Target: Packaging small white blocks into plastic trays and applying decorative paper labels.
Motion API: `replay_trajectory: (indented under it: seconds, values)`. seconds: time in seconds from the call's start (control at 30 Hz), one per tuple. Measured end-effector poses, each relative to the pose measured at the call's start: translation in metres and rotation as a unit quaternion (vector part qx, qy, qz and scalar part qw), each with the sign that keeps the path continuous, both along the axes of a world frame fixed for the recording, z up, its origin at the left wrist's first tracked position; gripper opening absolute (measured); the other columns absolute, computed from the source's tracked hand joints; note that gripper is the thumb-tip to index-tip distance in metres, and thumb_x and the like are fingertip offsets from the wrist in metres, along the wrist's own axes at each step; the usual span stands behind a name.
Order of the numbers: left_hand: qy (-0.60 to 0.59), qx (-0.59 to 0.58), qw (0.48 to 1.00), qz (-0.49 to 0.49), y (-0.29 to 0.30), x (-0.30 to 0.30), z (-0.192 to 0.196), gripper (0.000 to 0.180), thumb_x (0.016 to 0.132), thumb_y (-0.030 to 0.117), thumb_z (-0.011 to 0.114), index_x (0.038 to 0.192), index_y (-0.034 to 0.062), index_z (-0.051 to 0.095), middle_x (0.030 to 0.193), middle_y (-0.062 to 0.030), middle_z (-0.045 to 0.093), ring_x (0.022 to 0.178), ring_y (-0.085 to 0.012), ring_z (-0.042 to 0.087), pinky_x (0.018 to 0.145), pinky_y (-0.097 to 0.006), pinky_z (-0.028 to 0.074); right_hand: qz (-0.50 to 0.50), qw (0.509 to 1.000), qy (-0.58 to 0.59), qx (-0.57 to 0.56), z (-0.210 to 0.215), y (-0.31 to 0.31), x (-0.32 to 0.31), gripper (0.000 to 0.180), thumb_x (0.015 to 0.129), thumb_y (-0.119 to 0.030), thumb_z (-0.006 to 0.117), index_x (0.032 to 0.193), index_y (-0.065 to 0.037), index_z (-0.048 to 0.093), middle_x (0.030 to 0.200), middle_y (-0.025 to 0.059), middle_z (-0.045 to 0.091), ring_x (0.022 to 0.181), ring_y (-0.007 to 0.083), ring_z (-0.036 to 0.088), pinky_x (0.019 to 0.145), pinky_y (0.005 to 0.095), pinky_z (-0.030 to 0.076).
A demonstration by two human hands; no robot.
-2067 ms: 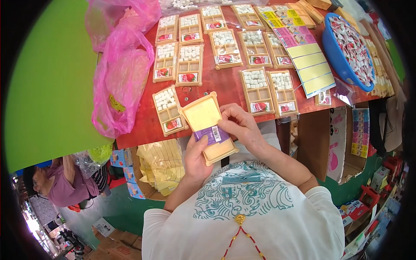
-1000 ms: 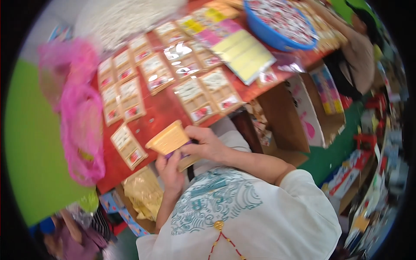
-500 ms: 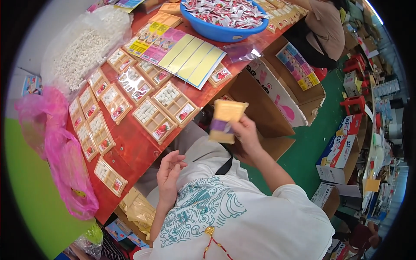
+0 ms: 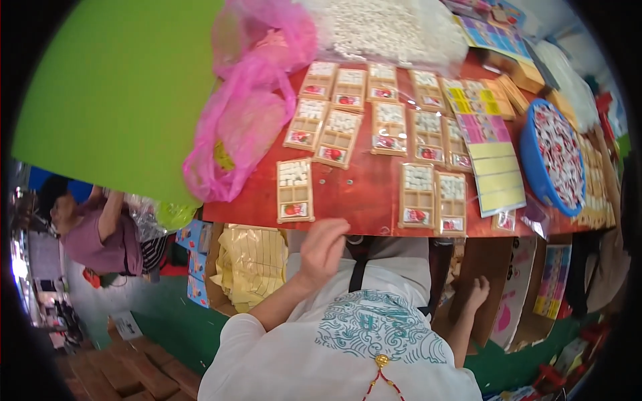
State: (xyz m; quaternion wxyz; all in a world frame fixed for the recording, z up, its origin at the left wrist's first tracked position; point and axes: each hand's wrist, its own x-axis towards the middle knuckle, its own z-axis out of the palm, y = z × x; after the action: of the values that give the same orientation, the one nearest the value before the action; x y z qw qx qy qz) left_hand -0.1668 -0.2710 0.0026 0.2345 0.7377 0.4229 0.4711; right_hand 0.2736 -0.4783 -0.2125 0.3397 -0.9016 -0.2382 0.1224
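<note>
Tan divided tray, flat on red table; white cubes, strawberry-pictured packet inside

Beyond the left hand, the red surface looks smooth and glossy, the nearest tray plastic, the pink bag to the hand's left crinkled plastic, the blue basin far right smooth plastic.

Trays lie on the table between a plastic bag at left and a basin at right.
</note>
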Motion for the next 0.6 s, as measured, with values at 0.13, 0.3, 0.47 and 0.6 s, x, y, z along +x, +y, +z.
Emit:
replay_trajectory:
  seconds: [0.13,0.3,0.47,0.6]
  values:
    - [-0.012,-0.030,0.983,0.181,0.024,-0.049,-0.010,0.029,0.087,0.000,0.055,0.116,-0.0018,0.058,0.116,-0.0137,0.057,0.107,-0.0239,0.054,0.091,-0.033,0.044,0.045,0.958,-0.193,0.207,0.093,0.059,-0.016,0.034,0.093,-0.003,0.055,0.127,0.001,0.054,0.124,0.0154,0.057,0.114,0.0267,0.054,0.098,0.0355,0.042]
    - [-0.027,-0.151,0.966,0.209,0.048,-0.085,-0.022,0.043,0.088,0.005,0.053,0.131,-0.0008,0.049,0.131,-0.0142,0.048,0.121,-0.0245,0.046,0.101,-0.034,0.037,0.322,0.894,-0.132,0.281,0.238,0.153,-0.140,0.029,0.091,0.004,0.054,0.119,0.004,0.058,0.118,0.0127,0.059,0.111,0.0232,0.056,0.097,0.0329,0.042]
    - [0.209,-0.116,0.932,0.273,0.066,-0.101,-0.043,0.051,0.091,0.022,0.054,0.137,0.0016,0.044,0.143,-0.0189,0.042,0.137,-0.0335,0.032,0.112,-0.049,0.021,0.571,0.790,-0.025,0.223,0.241,0.232,-0.268,0.034,0.084,-0.007,0.065,0.117,-0.004,0.060,0.119,0.0153,0.059,0.109,0.0331,0.056,0.092,0.0391,0.045]
    - [0.295,-0.133,0.915,0.241,0.066,-0.089,-0.046,0.055,0.089,0.028,0.055,0.137,0.0019,0.044,0.146,-0.0191,0.038,0.139,-0.0370,0.028,0.108,-0.062,0.018,0.613,0.757,-0.068,0.216,0.214,0.278,-0.331,0.036,0.085,-0.013,0.064,0.119,-0.003,0.058,0.120,0.0148,0.055,0.111,0.0333,0.052,0.092,0.0428,0.042]
